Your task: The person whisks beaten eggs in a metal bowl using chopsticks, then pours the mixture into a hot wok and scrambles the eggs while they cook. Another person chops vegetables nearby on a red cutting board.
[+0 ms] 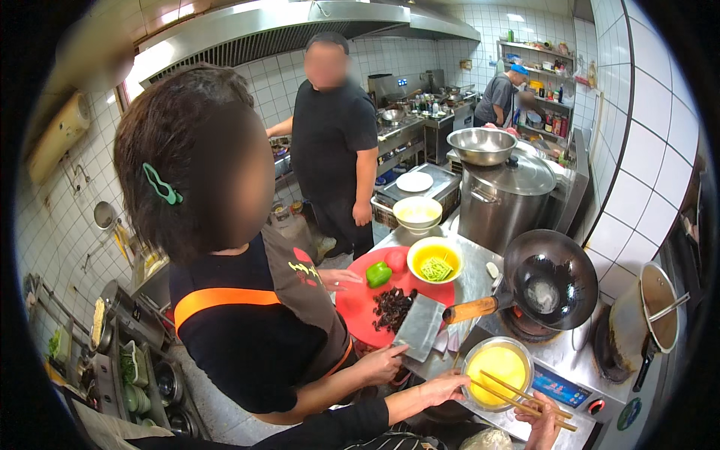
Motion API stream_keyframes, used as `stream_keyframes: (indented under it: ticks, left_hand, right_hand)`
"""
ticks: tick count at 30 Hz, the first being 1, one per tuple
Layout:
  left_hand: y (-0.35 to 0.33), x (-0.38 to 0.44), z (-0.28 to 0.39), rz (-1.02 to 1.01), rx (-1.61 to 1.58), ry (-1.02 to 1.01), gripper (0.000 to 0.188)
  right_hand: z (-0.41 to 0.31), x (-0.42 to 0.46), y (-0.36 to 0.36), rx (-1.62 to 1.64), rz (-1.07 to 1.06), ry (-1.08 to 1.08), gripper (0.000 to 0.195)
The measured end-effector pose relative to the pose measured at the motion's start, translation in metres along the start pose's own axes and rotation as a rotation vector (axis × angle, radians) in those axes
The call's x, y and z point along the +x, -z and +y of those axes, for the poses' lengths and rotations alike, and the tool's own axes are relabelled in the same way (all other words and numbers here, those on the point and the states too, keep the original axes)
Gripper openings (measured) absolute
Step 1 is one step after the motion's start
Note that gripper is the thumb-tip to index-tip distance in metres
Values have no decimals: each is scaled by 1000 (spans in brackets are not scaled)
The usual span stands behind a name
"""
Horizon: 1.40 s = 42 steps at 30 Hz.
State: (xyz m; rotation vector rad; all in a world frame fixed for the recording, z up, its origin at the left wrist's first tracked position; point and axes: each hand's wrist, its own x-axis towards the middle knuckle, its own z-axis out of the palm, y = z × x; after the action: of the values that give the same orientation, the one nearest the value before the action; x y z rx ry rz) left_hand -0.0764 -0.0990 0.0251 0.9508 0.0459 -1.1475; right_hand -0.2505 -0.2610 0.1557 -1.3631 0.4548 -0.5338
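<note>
At the bottom of the head view, my left hand (447, 388) grips the left rim of a metal bowl (529, 360) of yellow liquid, which looks like beaten egg (495, 368). My right hand (540, 422) holds a pair of wooden chopsticks (526, 397), their tips dipped in the liquid. Just right of the bowl is the blue control panel (559, 385) of a cooker. Behind it, a black wok (545, 281) with a wooden handle (472, 310) sits over a burner, a little pale liquid in its bottom.
Close on my left, a co-worker (242, 326) holds a cleaver (422, 326) by dark chopped food (391, 309) on a red cutting board (354, 315). A green pepper (378, 274) lies there too. A tall stockpot (500, 208) stands behind; a deep pot (630, 320) is at right.
</note>
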Motion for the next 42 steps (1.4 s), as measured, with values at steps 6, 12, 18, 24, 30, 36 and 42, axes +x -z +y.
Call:
stream_keyframes:
  ticks: [6, 12, 18, 24, 30, 36, 42]
  left_hand:
    - [-9, -3, 5, -14, -79, -51, 40]
    - [-12, -6, 17, 32, -37, -19, 36]
    - [-7, 0, 13, 53, 17, -15, 36]
    - [-14, -5, 21, 72, 46, -11, 36]
    - [-6, -3, 22, 31, 45, 9, 35]
    - [-17, -6, 27, 37, 46, -4, 35]
    - [-15, -8, 32, 35, 48, 2, 34]
  right_hand:
    - [16, 6, 12, -284, 79, 194, 30]
    - [4, 0, 23, -223, 440, 251, 31]
    - [41, -4, 24, 34, 350, 51, 33]
    - [74, 10, 35, 95, 612, 70, 34]
    - [74, 13, 27, 246, 546, 122, 28]
    - [79, 7, 12, 188, 452, 104, 27]
    - [90, 7, 10, 204, 516, 18, 31]
